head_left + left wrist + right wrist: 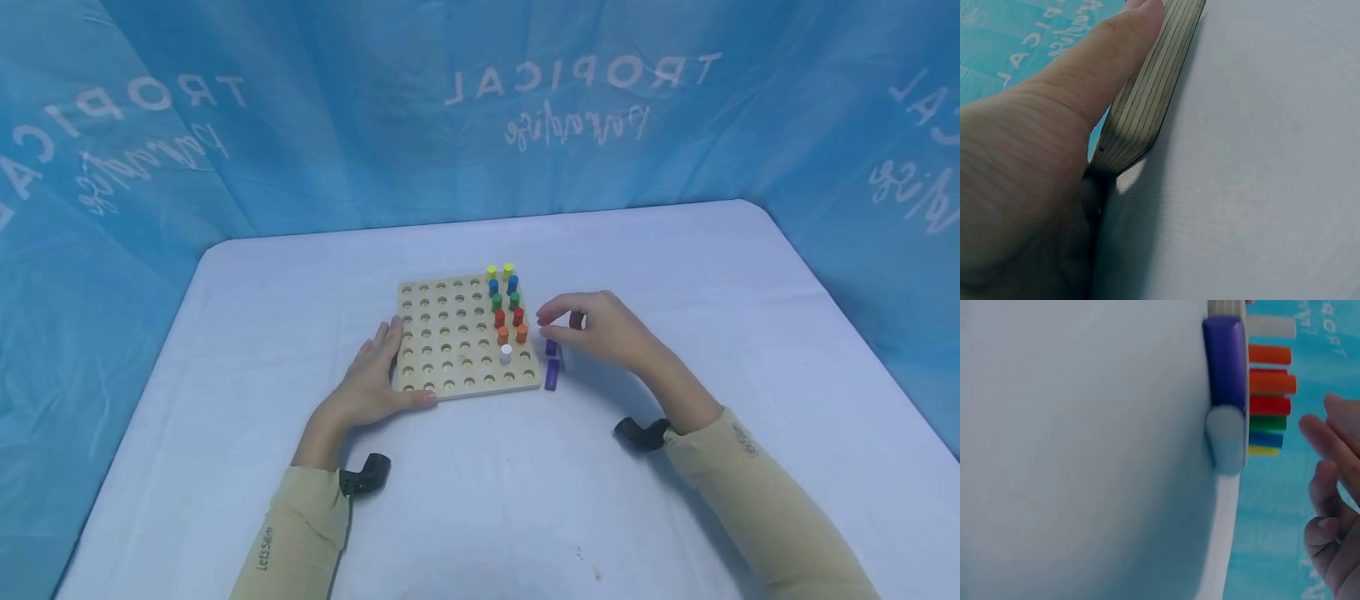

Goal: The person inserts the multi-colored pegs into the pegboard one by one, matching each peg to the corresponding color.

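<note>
My left hand lies at the near left corner of a wooden pegboard. Its fingers touch the left side, and the thumb lies straight along the front edge. Over the table, just right of the board, hovers my right hand, thumb and forefinger apart with nothing visible between them. Below it lie purple pegs and a white peg. Paired yellow, blue, green, red and orange pegs stand in the board's two right columns. One white peg stands nearer the front.
A white cloth covers the table. Blue printed curtains hang behind and at both sides. Each wrist carries a black camera mount.
</note>
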`<state>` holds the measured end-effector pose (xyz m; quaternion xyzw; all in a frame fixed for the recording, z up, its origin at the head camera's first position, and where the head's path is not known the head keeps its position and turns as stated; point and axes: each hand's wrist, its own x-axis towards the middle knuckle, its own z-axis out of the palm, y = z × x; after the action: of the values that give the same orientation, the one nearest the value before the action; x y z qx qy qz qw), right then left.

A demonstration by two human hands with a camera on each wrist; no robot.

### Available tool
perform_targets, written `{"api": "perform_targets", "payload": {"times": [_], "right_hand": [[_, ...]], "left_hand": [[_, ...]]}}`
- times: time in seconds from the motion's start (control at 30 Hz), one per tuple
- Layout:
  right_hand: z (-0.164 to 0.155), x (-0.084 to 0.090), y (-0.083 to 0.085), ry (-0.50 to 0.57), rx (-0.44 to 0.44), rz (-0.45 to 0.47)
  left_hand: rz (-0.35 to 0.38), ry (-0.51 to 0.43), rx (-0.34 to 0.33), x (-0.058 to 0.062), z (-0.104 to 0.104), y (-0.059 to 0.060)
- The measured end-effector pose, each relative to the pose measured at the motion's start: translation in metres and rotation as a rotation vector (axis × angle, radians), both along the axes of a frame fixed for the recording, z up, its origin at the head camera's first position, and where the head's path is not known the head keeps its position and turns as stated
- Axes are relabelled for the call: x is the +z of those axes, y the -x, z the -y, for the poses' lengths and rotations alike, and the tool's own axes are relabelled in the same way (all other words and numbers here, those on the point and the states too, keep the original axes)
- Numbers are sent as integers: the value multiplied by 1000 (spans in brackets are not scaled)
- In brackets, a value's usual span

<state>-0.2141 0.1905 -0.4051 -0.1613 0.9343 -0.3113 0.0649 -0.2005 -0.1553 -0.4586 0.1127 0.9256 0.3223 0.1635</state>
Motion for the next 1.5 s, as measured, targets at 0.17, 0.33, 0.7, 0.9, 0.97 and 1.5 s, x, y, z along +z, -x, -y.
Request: {"api": "perform_targets", "payload": {"times": [0.17,0.33,0.7,0.9,0.97,1.5], "right_hand": [[-15,-10,0,-26,-11,59],[-25,-14,-1,-55,-18,121],[-29,-21,-1,-127,67,104],[-30,-22,-1,-151,88,97],[-30,-22,-2,-137,89,106],[-29,-23,0,-13,38,128]], "left_hand": [[3,1,2,0,0,0],[5,-1,3,-1,0,0],[22,-7,10,-1,1,-1],[25,-6,10,0,0,-1],[25,-5,10,-1,0,-1],[24,-7,13,-1,0,-1]]}}
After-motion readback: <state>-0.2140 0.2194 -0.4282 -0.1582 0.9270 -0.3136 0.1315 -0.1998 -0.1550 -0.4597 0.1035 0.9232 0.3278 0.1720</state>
